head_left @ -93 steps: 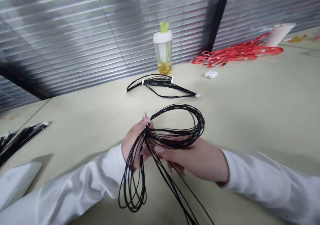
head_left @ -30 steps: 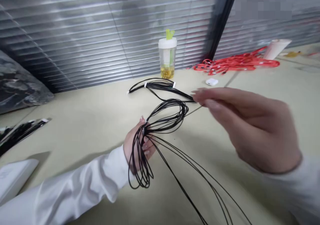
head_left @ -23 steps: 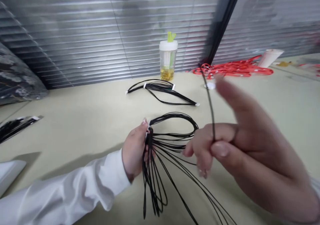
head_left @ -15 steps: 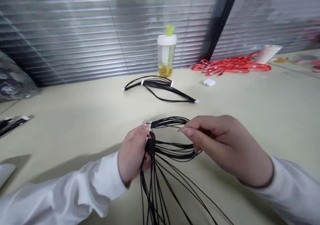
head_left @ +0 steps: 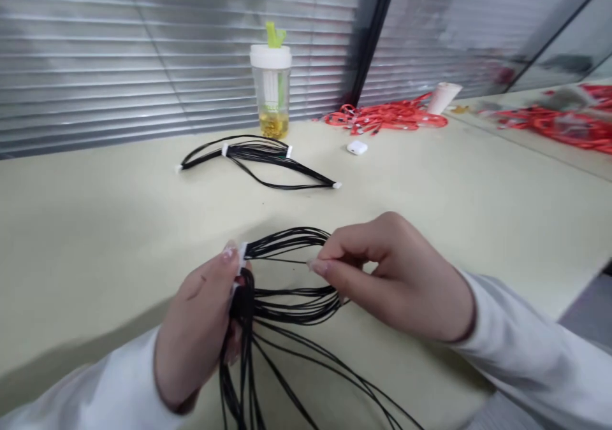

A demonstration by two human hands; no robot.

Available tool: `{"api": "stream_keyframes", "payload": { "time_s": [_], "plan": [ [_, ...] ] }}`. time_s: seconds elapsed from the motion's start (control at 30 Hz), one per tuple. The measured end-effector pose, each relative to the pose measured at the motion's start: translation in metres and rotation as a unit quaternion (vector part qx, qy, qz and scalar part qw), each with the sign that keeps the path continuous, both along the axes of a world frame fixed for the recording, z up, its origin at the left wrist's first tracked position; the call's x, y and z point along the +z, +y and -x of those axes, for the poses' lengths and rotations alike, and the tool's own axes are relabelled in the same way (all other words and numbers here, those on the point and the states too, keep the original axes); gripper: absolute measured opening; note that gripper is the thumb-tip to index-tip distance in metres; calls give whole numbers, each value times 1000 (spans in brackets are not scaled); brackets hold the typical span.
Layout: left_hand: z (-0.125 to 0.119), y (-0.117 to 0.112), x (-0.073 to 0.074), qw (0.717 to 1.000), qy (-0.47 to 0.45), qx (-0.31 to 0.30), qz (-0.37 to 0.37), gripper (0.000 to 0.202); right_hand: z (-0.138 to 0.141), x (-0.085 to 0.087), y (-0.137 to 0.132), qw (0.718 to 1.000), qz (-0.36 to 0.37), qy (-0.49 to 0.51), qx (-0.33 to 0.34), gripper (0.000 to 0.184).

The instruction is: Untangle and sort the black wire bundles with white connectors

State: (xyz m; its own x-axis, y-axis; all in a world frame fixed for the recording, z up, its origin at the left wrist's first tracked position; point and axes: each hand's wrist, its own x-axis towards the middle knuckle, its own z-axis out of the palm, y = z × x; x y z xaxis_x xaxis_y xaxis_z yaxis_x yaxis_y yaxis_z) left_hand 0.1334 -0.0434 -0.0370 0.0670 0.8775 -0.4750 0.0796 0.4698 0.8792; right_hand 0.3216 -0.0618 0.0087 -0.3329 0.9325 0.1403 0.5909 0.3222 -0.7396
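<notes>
My left hand [head_left: 203,318] is closed on a white connector [head_left: 242,257], with the thumb pressed against its edge. Black wires [head_left: 291,302] run out of it to the right in looped bundles, and loose strands hang down toward me. A dark bunched part of the harness sits under the left fingers. My right hand [head_left: 382,277] pinches a single thin black wire [head_left: 287,261] between thumb and forefinger, while the looped wires pass behind its curled fingers. Farther back on the table lies another black wire harness [head_left: 268,156] with white connectors.
Behind the second harness stands a clear bottle [head_left: 271,92] with a green-topped white lid. A small white case [head_left: 357,148] lies to its right. Red cables [head_left: 387,116] and a white cup [head_left: 444,97] are by the window blinds [head_left: 95,54]. The table edge [head_left: 581,290] shows at right.
The view has turned right, so everything sits farther left and more red cables show. The right hand still pinches a wire, which now stands apart from the upper bundle.
</notes>
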Motion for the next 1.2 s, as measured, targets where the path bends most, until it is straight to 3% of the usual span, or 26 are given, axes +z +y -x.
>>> {"api": "stream_keyframes", "payload": {
  "time_s": [0.4,0.67,0.93,1.2],
  "plan": [
    [-2,0,2,1000,8,-17,20,49,1,0,-3,999,33,12,-10,24],
    [-3,0,2,999,-3,-33,-15,47,4,-1,-3,999,46,-15,-8,23],
    [-2,-2,-3,995,29,-78,-49,44,21,-18,-1,997,-63,-52,13,13],
    [-4,-2,-1,989,48,-114,-85,40,30,-28,-4,991,-104,-89,-1,13]
  ]
}}
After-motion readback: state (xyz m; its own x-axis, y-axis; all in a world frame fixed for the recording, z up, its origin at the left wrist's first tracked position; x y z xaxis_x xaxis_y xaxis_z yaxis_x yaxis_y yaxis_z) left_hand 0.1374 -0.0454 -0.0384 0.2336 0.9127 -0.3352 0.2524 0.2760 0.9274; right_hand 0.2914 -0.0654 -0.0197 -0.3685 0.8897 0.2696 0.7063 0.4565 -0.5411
